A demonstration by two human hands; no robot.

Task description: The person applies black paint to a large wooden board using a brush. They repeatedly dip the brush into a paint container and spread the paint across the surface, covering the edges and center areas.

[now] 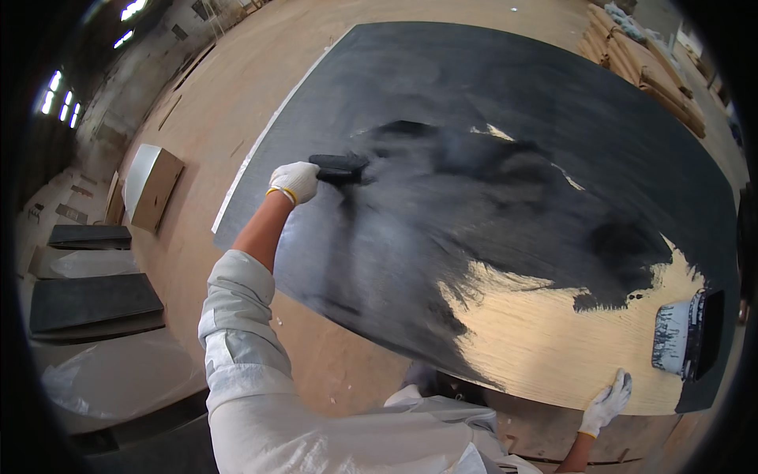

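Note:
A large wooden board (553, 340) lies before me, mostly coated in black paint, with a bare pale wood patch toward the near right. My left hand (294, 182), in a white knit glove, is closed around a wide black paint-covered brush (339, 169), which rests on the painted left part. In a similar glove, my right hand (608, 404) lies with fingers stretched on the near edge of the bare wood. A white tub (671, 338) streaked with black paint stands on the board to the right of the bare patch.
Dark panels (96, 304) and clear plastic sheeting (118, 371) are stacked at the left. Farther back there stands a box-like wooden piece (156, 189). Brown boards or cardboard (643, 71) are piled beyond the far right edge, on a brown floor (260, 47).

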